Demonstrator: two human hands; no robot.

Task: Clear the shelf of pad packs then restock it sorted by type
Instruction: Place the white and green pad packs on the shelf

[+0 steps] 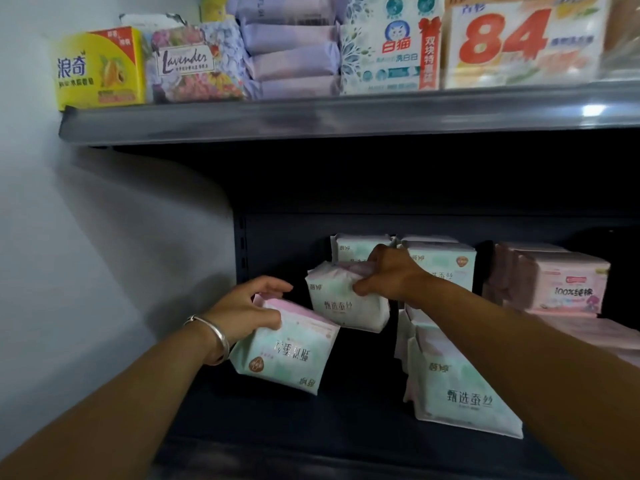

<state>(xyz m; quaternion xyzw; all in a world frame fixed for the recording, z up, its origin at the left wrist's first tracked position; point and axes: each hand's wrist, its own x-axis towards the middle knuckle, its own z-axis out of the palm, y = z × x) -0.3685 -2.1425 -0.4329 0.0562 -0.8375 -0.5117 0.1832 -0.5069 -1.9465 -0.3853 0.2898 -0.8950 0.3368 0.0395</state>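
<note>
My left hand (246, 308), with a silver bangle on the wrist, grips a pale green pad pack (287, 351) turned upside down above the dark lower shelf (277, 427). My right hand (391, 273) pinches the top of a second green pad pack (343, 304), held upright in the air just behind the first. More green packs stand at the back (446, 265) and in front to the right (460, 393). A stack of pink pad packs (564, 289) sits at the far right of the shelf.
A grey upper shelf (311, 119) overhangs, loaded with a yellow soap box (100, 67), a lavender pack (194, 64), purple packs (291, 53) and detergent soap packs (502, 43). A white wall (86, 237) closes the left side.
</note>
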